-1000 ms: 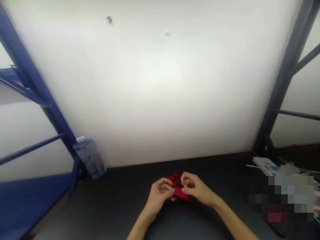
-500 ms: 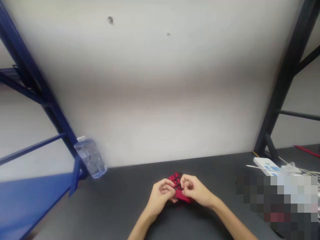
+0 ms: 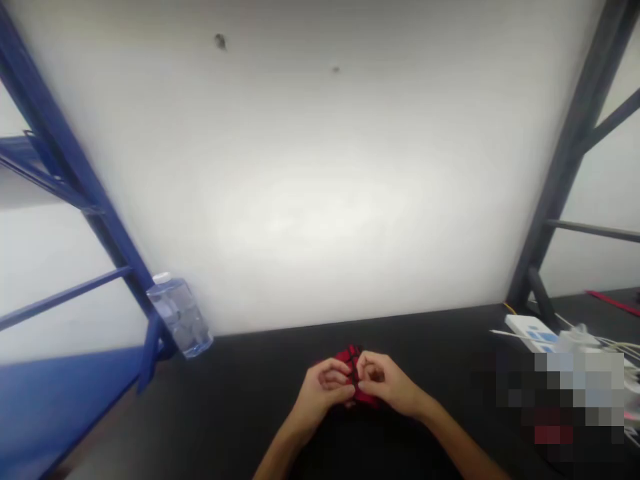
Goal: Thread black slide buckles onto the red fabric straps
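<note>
A small red item with black bands (image 3: 367,399), seemingly of cloth, lies on the dark tabletop (image 3: 240,407) at the lower middle. Its exact kind is hard to make out because fingers cover much of it. My left hand (image 3: 323,393) grips its left side, fingers curled and thumb pointing inward. From the other side, my right hand (image 3: 393,385) pinches at the black band, thumb and forefinger drawn together. The fingertips of both hands nearly meet over the middle of the item.
A clear plastic bottle (image 3: 181,317) with a white cap leans by the blue metal post (image 3: 107,213) on the left. At right, a white and blue box (image 3: 533,331) and pale cables lie near a dark post (image 3: 563,173). A pale wall stands behind.
My right hand has shifted slightly left, bringing its fingertips closer to my left thumb, over the red item. The wall looks brighter and the tabletop darker.
</note>
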`<state>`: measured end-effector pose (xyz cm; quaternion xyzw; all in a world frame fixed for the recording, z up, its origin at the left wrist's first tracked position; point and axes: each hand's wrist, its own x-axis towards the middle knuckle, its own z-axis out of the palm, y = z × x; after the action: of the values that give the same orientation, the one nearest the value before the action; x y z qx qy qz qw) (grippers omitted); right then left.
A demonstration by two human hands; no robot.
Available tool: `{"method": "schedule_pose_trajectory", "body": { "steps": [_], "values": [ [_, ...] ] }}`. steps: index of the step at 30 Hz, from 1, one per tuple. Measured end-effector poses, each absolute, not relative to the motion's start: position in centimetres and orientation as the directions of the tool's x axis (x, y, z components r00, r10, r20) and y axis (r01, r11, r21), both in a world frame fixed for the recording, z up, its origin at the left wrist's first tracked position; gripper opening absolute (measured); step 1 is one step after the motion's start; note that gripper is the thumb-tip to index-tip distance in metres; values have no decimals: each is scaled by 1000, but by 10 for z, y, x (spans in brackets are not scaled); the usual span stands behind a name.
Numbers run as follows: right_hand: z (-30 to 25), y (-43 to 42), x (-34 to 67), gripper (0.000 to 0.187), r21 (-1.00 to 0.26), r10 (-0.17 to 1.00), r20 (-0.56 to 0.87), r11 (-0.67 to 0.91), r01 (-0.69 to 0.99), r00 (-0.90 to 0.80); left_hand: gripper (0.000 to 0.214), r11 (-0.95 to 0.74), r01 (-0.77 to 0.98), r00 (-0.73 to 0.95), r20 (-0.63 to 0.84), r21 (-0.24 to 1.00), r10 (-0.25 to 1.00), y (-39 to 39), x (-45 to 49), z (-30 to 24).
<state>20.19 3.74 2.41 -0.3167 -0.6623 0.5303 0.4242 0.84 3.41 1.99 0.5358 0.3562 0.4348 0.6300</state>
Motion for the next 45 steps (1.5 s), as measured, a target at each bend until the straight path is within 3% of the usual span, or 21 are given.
{"method": "schedule_pose_trajectory", "body": {
  "steps": [7,13,23,31,38,45],
  "values": [
    [25,30,193,38,-904,885,356,407,127,-301,31,30,-197,330,37,980,943,36,5,18],
    [31,25,194,24,-778,835,448,540,321,-319,26,18,-132,357,31,991,933,36,1,25],
    [29,28,210,22,-693,825,319,538,480,-466,34,63,59,478,-83,996,874,40,-29,39],
    [21,31,210,29,-682,829,228,510,524,-510,37,22,338,481,-192,941,856,46,-56,38],
    [18,31,206,36,-656,816,242,536,530,-525,38,-49,531,432,-221,846,875,48,-64,35],
    [20,30,206,35,-650,816,247,539,535,-522,41,-57,569,402,-218,820,889,50,-62,30]
  ]
}}
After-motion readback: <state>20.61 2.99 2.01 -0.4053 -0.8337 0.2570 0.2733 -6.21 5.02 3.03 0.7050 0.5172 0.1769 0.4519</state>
